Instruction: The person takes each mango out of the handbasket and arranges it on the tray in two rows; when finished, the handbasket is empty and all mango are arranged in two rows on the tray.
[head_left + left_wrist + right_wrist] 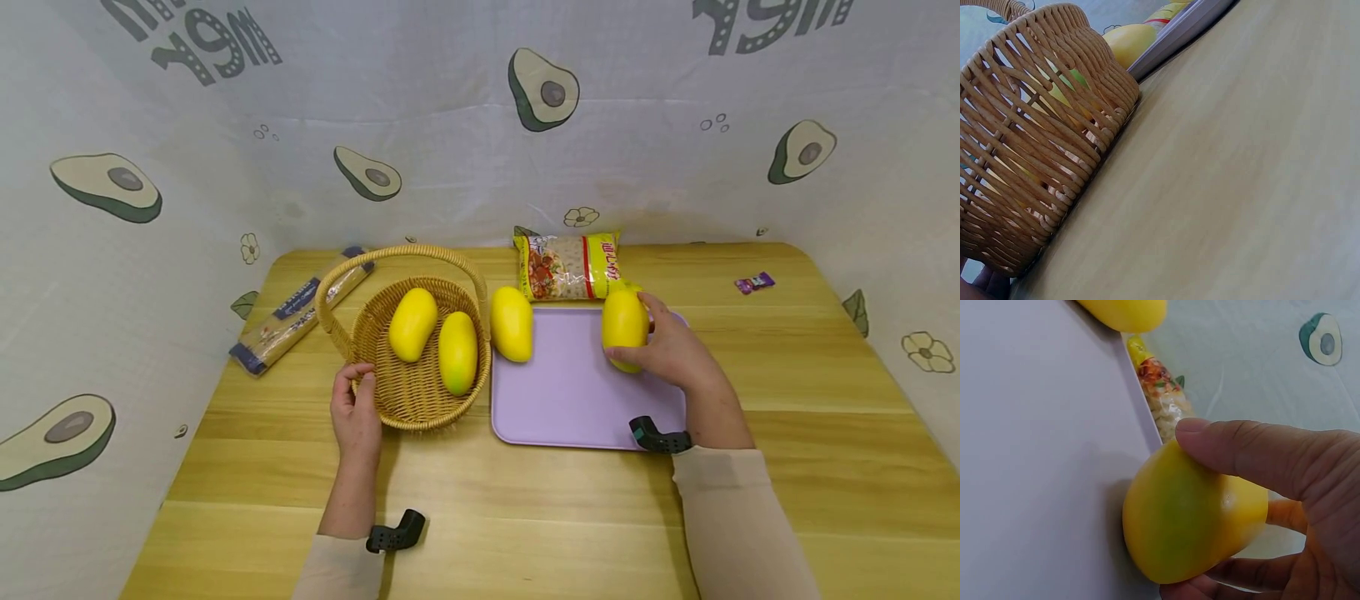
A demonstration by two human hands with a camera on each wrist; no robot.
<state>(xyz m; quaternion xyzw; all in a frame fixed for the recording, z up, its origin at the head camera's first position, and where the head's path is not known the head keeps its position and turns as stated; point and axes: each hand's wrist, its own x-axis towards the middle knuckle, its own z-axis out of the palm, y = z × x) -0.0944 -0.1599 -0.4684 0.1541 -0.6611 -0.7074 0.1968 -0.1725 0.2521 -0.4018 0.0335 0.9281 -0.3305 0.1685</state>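
My right hand (pixel 681 352) grips a yellow mango (pixel 624 318) over the right part of a lilac tray (pixel 558 400). In the right wrist view its thumb lies on top of the mango (pixel 1179 515) and the fingers wrap the far side. The left hand (pixel 357 421) holds the left side of a woven basket (pixel 405 400), thumb by the rim. Two mangoes lie in the basket, one left (pixel 413 325) and one with a greenish end (pixel 457 354). Another mango (pixel 512 325) rests at the tray's left edge, beside the basket.
Behind the tray lies a yellow-ended clear food bag (pixel 566 267). A long pack of pasta (pixel 300 312) lies left of the basket, partly behind its arched handle (pixel 405 252). At the back right is a small purple packet (pixel 754 282). A printed cloth surrounds the wooden table.
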